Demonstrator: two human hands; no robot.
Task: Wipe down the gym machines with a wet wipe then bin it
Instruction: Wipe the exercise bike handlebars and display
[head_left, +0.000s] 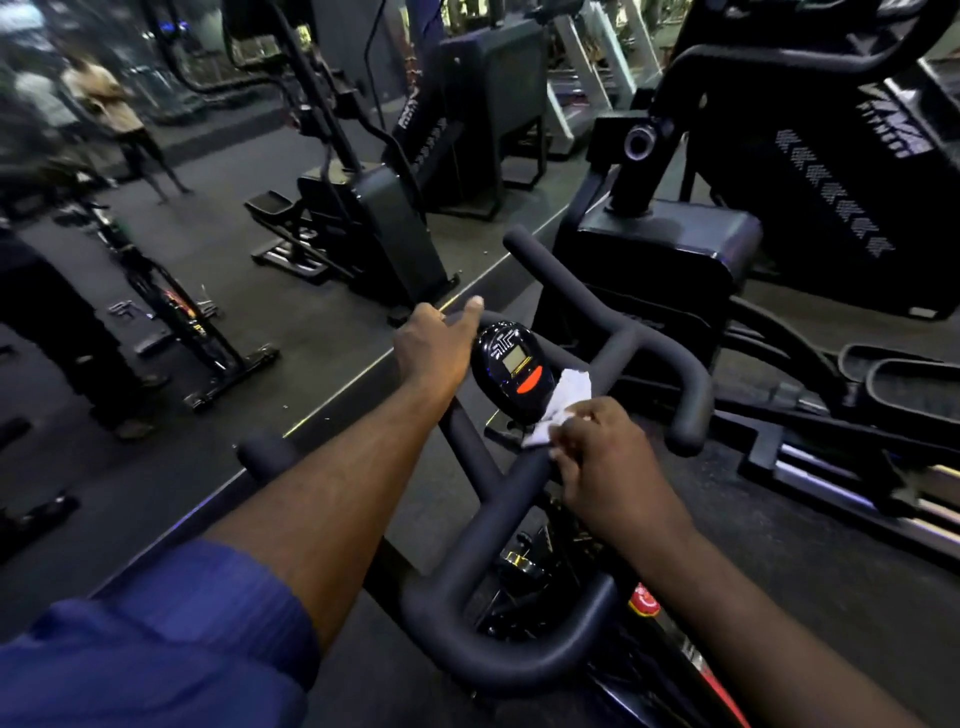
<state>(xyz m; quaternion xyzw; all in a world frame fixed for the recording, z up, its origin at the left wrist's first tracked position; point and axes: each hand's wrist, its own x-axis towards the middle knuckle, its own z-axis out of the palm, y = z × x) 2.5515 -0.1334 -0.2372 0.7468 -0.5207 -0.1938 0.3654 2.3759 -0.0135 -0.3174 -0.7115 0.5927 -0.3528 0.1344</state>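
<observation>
Wet wipe (565, 402), pinched by right hand (608, 460), points forward along handlebar (511, 506)

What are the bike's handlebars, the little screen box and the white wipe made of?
Handlebars: probably foam or rubber padding over a tube, since they look matte black with no shine. Screen box: likely hard plastic, glossy black, catching light reflections. Wipe: thin soft cloth or paper, white and crumpled into folds.
</observation>
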